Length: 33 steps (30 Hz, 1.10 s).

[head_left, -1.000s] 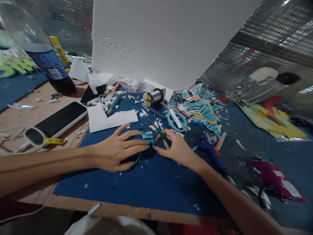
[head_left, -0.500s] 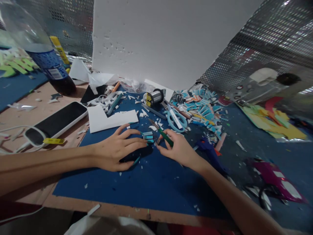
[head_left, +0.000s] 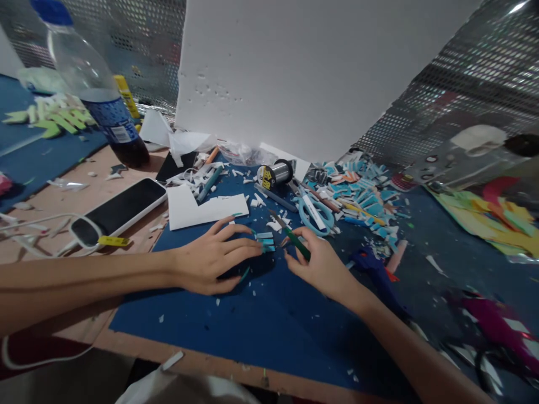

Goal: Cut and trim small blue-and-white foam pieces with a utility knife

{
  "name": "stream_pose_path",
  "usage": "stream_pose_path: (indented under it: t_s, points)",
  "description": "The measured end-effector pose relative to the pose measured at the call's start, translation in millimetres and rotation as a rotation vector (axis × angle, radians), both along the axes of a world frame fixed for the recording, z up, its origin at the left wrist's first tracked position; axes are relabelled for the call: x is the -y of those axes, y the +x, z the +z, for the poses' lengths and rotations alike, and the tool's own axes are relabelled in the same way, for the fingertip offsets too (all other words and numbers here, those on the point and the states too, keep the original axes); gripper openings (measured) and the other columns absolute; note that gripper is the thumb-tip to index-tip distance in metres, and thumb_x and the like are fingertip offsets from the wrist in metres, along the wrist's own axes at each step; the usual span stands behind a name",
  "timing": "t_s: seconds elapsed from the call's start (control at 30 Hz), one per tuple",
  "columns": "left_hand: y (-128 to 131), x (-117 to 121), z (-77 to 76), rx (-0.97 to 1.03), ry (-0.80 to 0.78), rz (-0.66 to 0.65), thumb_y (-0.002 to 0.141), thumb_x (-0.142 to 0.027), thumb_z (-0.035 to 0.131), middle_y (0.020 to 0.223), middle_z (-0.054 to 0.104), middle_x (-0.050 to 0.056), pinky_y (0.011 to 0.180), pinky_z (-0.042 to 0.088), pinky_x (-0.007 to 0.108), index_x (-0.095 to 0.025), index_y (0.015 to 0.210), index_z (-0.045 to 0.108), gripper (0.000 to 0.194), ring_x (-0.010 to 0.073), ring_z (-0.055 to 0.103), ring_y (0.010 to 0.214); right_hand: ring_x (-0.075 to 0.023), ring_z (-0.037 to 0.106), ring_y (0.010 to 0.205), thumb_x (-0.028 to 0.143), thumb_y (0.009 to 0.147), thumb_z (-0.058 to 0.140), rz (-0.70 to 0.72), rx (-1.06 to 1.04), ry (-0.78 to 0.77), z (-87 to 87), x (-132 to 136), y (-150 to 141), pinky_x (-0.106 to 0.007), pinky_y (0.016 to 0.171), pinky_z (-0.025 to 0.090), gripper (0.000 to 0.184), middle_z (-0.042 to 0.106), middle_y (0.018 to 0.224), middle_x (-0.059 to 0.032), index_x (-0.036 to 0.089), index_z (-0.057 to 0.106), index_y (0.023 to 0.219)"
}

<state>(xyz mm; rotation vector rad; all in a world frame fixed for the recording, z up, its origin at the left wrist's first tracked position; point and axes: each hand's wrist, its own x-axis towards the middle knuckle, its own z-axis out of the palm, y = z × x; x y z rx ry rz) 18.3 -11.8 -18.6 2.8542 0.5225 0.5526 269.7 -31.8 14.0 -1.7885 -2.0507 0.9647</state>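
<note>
My left hand (head_left: 221, 255) lies palm down on the blue mat (head_left: 252, 331), fingers spread. Its long teal nails reach the small light-blue strips (head_left: 265, 241), which lie side by side; the fingertips appear to touch them. Just right of these strips, my right hand (head_left: 318, 261) is closed around a green-handled craft knife (head_left: 298, 242). The knife's narrow tip points away and to the left, above white scraps. Its exact contact with the mat cannot be made out. An L-shaped white foam sheet (head_left: 210, 212) lies beyond my left hand.
Behind the hands are a wire spool (head_left: 275, 174), light-blue scissors (head_left: 315, 216) and a heap of blue and white scraps (head_left: 362, 193). A phone (head_left: 122, 210) and a cola bottle (head_left: 112, 120) stand left. To the right lies a dark-blue glue gun (head_left: 374, 275). A white board (head_left: 315, 73) rises behind.
The view has swung left, so everything appears further right. My right hand has shifted very slightly away from the strips, still with the craft knife. My left hand keeps its place.
</note>
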Motion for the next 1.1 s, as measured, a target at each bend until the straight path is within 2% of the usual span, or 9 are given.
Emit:
stream_pose_path:
  t_s: [0.13,0.23,0.3,0.4,0.5,0.63,0.77,0.97,1.1]
  points:
    - [-1.9,-7.0,-0.4,0.032,0.105,0.242,0.088,-0.025,0.049,0.137,0.049,0.018,0.112,0.026,0.050,-0.008,0.133,0.038,0.049,0.0321,0.037,0.132,-0.0129,0.043,0.043,0.036,0.083,0.051,-0.073,0.013,0.083,-4.0,-0.8,0.5,-0.025,0.043,0.032,0.033,0.039,0.050,0.0087,0.016,0.043,0.108]
    - [-6.9,-21.0,6.6,-0.149,0.079,0.471,0.082,-0.045,0.055,0.148,0.031,0.027,0.110,0.022,0.060,-0.002,0.141,0.027,0.078,0.0443,0.022,0.138,-0.0143,0.047,0.045,0.038,0.084,0.049,-0.105,0.027,0.144,-6.5,-1.7,0.7,-0.026,0.044,0.034,0.035,0.042,0.052,0.0071,0.016,0.042,0.109]
    - [-10.7,-31.7,12.8,-0.302,0.020,0.542,0.081,-0.054,0.053,0.148,0.030,0.029,0.108,0.022,0.064,0.000,0.144,0.019,0.089,0.0468,0.024,0.137,-0.0146,0.048,0.046,0.039,0.084,0.049,-0.116,0.039,0.183,-7.8,-2.4,1.5,-0.027,0.046,0.036,0.035,0.043,0.054,0.0061,0.016,0.042,0.109]
    - [-13.3,-41.0,19.7,-0.343,0.010,0.511,0.085,-0.047,0.050,0.135,0.050,0.024,0.109,0.031,0.051,-0.001,0.143,0.022,0.079,0.0355,0.048,0.125,-0.0147,0.049,0.047,0.042,0.085,0.047,-0.123,0.058,0.227,-9.4,-3.5,3.0,-0.027,0.045,0.038,0.035,0.046,0.059,0.0038,0.015,0.042,0.108]
    - [-10.9,-37.5,22.3,-0.330,0.057,0.461,0.088,-0.042,0.049,0.128,0.056,0.020,0.106,0.036,0.043,-0.004,0.144,0.024,0.072,0.0304,0.054,0.118,-0.0158,0.051,0.049,0.042,0.087,0.044,-0.127,0.090,0.265,-10.2,-4.7,3.9,-0.028,0.046,0.039,0.035,0.049,0.063,0.0015,0.014,0.043,0.108]
    - [-7.1,-28.9,25.6,-0.313,0.104,0.425,0.089,-0.036,0.048,0.134,0.052,0.019,0.097,0.044,0.039,-0.007,0.143,0.027,0.065,0.0308,0.053,0.119,-0.0180,0.055,0.052,0.038,0.089,0.041,-0.136,0.137,0.285,-8.7,-7.3,4.9,-0.029,0.048,0.041,0.039,0.054,0.064,-0.0013,0.010,0.044,0.116]
    - [-11.7,-41.1,34.9,-0.269,0.127,0.494,0.090,-0.037,0.043,0.136,0.048,0.022,0.094,0.046,0.041,-0.004,0.140,0.029,0.062,0.0328,0.050,0.122,-0.0193,0.056,0.051,0.031,0.088,0.039,-0.184,0.185,0.304,-5.0,-11.9,8.0,-0.030,0.048,0.040,0.039,0.059,0.067,-0.0052,0.007,0.046,0.118]
    - [-11.3,-84.1,45.6,-0.190,0.159,0.649,0.089,-0.033,0.043,0.149,0.024,0.029,0.109,0.019,0.063,0.000,0.142,0.021,0.066,0.0454,0.015,0.140,-0.0200,0.058,0.051,0.024,0.089,0.037,-0.222,0.231,0.331,0.3,-21.7,12.7,-0.030,0.048,0.040,0.042,0.063,0.069,-0.0077,0.006,0.045,0.126]
    - [16.6,-97.5,46.7,-0.180,0.168,0.568,0.088,-0.025,0.044,0.146,0.034,0.023,0.114,0.023,0.046,0.000,0.141,0.027,0.061,0.0346,0.027,0.138,-0.0209,0.060,0.055,0.025,0.090,0.041,-0.212,0.269,0.386,5.3,-33.3,12.2,-0.032,0.051,0.044,0.041,0.064,0.071,-0.0078,0.007,0.048,0.127]
